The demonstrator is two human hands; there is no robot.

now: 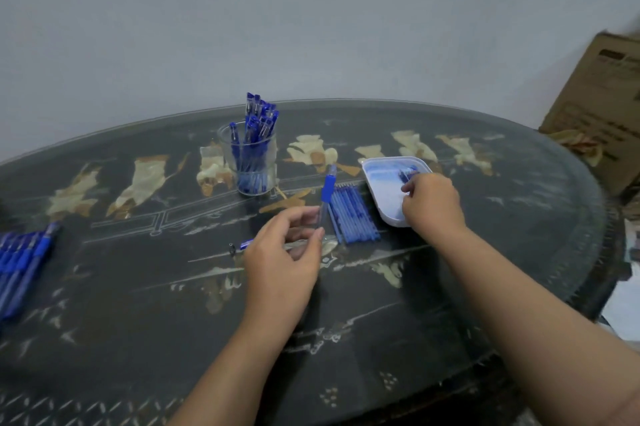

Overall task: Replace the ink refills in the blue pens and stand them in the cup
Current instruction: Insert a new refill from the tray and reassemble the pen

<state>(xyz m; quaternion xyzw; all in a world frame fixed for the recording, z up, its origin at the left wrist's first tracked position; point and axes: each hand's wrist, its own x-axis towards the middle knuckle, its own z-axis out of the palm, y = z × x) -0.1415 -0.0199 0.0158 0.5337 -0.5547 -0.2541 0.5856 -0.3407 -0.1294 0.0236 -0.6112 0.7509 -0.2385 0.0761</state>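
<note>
My left hand pinches a blue pen barrel near its lower end and holds it tilted upward over the table. My right hand reaches into a white plastic tray, its fingers curled at some dark blue pieces; what they hold is hidden. A row of blue refills lies on the table between my hands. A clear glass cup with several blue pens stands at the back. A pen cap and a small dark tip lie by my left hand.
Several blue pens lie in a bunch at the table's left edge. The dark oval table has a glass top. A cardboard box stands beyond the right rim, against the wall.
</note>
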